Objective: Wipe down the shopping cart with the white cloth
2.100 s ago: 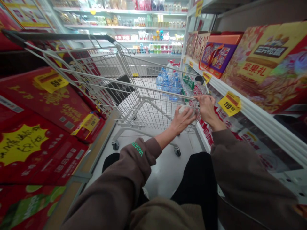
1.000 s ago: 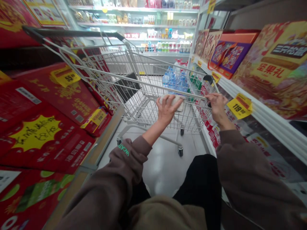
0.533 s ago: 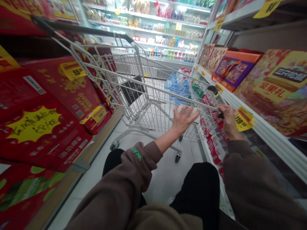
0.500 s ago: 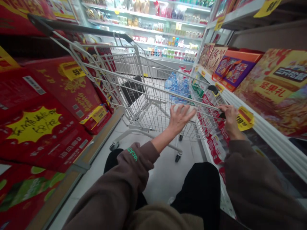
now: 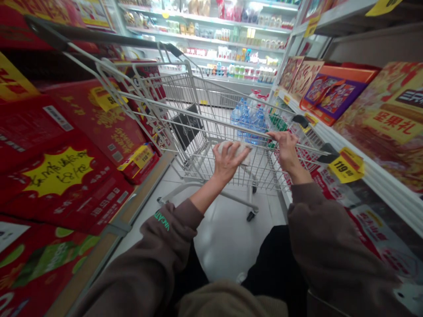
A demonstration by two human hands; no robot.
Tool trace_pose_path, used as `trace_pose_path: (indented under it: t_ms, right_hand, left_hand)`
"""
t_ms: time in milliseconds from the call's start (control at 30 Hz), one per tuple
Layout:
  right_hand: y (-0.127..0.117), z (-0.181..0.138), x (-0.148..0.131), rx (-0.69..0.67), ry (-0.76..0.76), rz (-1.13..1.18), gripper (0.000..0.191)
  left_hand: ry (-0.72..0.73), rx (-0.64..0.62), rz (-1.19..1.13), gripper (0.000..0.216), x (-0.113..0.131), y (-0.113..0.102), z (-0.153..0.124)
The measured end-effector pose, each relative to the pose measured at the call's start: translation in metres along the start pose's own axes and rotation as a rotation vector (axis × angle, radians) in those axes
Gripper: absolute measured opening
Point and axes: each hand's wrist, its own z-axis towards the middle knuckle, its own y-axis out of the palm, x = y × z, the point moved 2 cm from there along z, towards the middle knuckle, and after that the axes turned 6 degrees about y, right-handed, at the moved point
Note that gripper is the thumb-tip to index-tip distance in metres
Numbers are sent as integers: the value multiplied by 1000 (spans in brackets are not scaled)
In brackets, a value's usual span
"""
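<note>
A grey wire shopping cart (image 5: 185, 108) stands crosswise in front of me, its dark handle at the upper left. Against its near wire side, my left hand (image 5: 226, 163) is curled over a whitish cloth (image 5: 245, 155), mostly hidden under the fingers. My right hand (image 5: 286, 147) grips the cart's near top rail toward the front end, fingers bent over the wire. Black corner caps (image 5: 328, 153) mark the cart's front end, close to the shelf on the right.
Red gift boxes (image 5: 89, 119) are stacked on the left. Boxed snacks (image 5: 330, 92) line the right shelf, with a yellow price tag (image 5: 346, 166) at its edge. Blue-tinted water bottles (image 5: 246, 116) stand on the floor beyond the cart. A lit refrigerated display (image 5: 211, 39) is at the back.
My right hand has slid left along the top rail, away from the front corner. My left hand with the cloth has shifted left along the cart's side. The view has turned slightly.
</note>
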Motion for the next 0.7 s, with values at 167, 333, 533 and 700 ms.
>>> trace_pose_path:
  t_ms: [167,333,533,700]
  right_hand:
    - [-4,4,12,125,36,44,84]
    - [-10,10,20,144,91,46,84]
    - [-11,21,17,91,123,25,83]
    - [27,27,-27,94,12,-65,73]
  left_hand:
    - [-123,40,6,46,-12,-17,1]
    - [123,45,24,47,11,-16,28]
    - [-3,33,18,44,-49,-23,4]
    - [-119,109,81,41,-63,-31,-4]
